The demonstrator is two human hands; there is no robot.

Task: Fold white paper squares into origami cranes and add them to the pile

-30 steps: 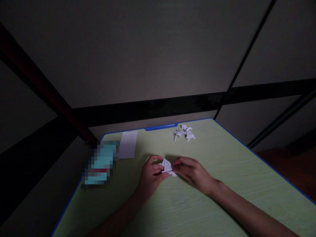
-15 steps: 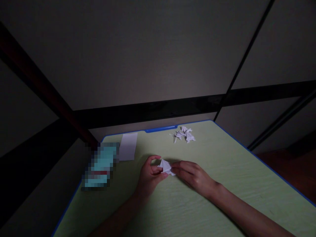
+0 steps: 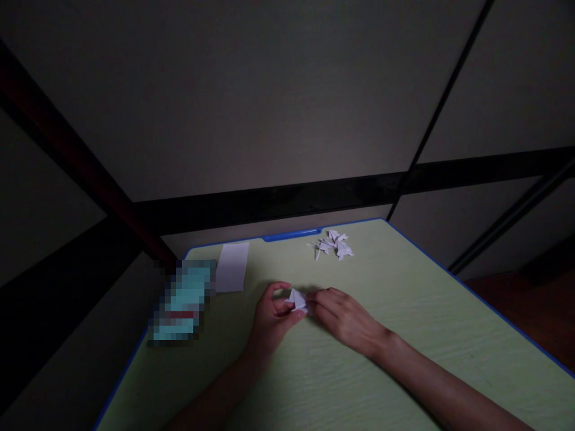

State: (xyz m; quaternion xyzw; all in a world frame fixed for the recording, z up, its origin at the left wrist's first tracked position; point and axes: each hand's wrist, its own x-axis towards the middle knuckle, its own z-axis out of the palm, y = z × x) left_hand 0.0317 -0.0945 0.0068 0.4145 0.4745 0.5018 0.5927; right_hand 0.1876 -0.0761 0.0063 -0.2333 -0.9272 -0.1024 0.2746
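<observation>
A small white folded-paper figure [image 3: 297,299] with a pointed top is held between both hands just above the middle of the table. My left hand [image 3: 272,317] grips its left side, with the thumb along the lower edge and the index finger curled above it. At the right side, the fingers of my right hand [image 3: 339,314] are closed on the paper and hide that end. Several similar white folded-paper figures [image 3: 341,248] lie in a cluster farther back.
The light green table [image 3: 404,287] has a blue edge and a blue handle-like strip [image 3: 291,234] at the back. A white sheet of paper [image 3: 232,267] lies at the back left, beside a blurred-out teal item [image 3: 191,293]. Cabinet panels [image 3: 269,120] stand behind the table.
My right hand has shifted slightly left and turned over the paper figure, covering more of its right side. My left hand stays nearly in place.
</observation>
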